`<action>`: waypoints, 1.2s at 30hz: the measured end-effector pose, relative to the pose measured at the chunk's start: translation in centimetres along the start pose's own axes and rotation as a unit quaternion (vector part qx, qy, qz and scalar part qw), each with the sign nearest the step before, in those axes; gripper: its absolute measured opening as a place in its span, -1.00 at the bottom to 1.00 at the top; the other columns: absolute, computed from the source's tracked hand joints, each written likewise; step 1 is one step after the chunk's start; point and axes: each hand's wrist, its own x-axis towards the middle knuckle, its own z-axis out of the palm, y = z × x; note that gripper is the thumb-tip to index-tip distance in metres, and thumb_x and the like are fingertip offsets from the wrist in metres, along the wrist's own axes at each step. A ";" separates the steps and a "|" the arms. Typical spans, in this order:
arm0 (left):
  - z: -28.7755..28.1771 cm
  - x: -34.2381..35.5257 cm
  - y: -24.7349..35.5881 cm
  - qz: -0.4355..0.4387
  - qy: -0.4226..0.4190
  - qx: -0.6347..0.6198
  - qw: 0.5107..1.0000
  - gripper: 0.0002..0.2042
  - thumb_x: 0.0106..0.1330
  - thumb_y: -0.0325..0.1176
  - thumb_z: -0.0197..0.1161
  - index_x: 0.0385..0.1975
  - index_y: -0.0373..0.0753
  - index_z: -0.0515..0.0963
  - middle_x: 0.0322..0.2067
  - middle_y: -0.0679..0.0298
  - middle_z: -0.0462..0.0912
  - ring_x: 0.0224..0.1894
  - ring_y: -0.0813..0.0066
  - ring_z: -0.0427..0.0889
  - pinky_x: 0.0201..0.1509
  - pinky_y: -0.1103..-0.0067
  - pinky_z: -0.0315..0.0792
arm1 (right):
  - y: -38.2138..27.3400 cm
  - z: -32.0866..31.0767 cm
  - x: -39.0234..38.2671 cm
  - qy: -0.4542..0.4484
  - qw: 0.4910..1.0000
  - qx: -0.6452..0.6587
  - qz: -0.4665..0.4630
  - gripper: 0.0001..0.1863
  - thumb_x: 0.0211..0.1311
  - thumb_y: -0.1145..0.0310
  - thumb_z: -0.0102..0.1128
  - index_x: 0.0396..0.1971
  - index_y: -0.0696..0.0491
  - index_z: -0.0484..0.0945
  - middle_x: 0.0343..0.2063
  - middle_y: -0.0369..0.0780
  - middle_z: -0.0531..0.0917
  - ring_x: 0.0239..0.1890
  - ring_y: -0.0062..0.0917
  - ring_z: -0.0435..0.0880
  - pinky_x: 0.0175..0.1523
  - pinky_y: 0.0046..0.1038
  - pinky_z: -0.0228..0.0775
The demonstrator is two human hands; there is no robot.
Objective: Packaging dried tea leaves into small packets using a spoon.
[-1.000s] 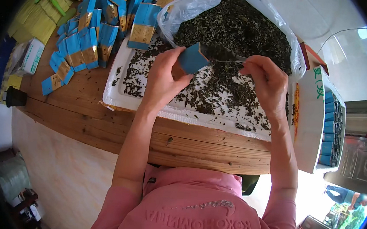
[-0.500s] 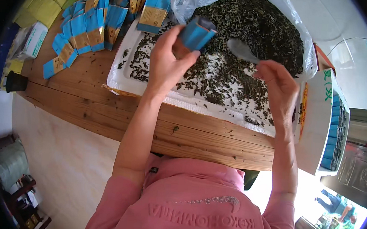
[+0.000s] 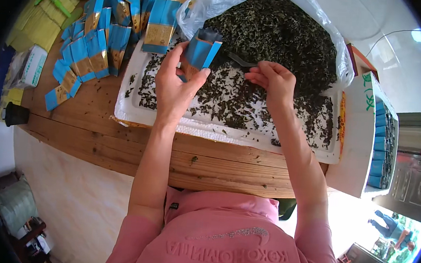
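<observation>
My left hand is wrapped round a blue and brown packet, held upright with its top open. A dark spoon is pinched by its handle in my right hand, its bowl pointing at the packet from just right of it. What the bowl holds, if anything, I cannot make out. Below both hands lies a white foam tray with dark loose tea leaves scattered over it. A clear plastic bag at the back holds a large heap of the same leaves.
Many blue packets lie piled on the wooden table at the left. A white box on the right holds a row of blue packets. A small black cup and yellow bundles sit far left.
The spoon has moved left with my right hand, closer to the packet. My left hand and the packet sit slightly lower and further left in view, as the whole scene has shifted.
</observation>
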 end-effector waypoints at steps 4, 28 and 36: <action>0.0 -0.1 -0.2 -0.026 -0.013 -0.014 0.999 -0.43 -0.02 -0.39 0.44 0.07 -0.28 0.46 -0.14 0.20 0.58 -0.17 0.46 0.57 -0.17 0.57 0.45 | -0.9 -0.7 -1.4 0.001 0.997 -0.068 -0.043 -0.77 0.28 0.44 0.16 -0.24 0.34 0.53 -0.41 -0.08 0.66 -0.46 -0.41 0.72 -0.28 -0.51 0.60; 0.6 -0.7 0.5 0.024 -0.088 0.048 0.995 -0.43 0.00 -0.51 0.38 0.10 -0.27 0.41 -0.08 0.15 0.47 -0.16 0.33 0.55 -0.06 0.45 0.47 | -6.1 -2.8 -2.9 -0.072 0.934 -0.225 -0.270 -0.88 0.28 0.58 0.11 -0.24 0.27 0.57 -0.39 -0.19 0.69 -0.34 -0.57 0.70 -0.21 -0.61 0.51; 0.8 -0.8 0.8 0.084 -0.111 0.075 0.987 -0.42 -0.01 -0.53 0.39 0.11 -0.27 0.40 -0.05 0.14 0.47 -0.15 0.31 0.56 -0.06 0.47 0.48 | -8.3 -0.5 -4.8 -0.189 0.560 -0.550 -0.591 -0.71 -0.18 0.63 0.20 -0.32 0.18 0.57 -0.29 -0.16 0.66 -0.29 -0.36 0.67 -0.20 -0.38 0.50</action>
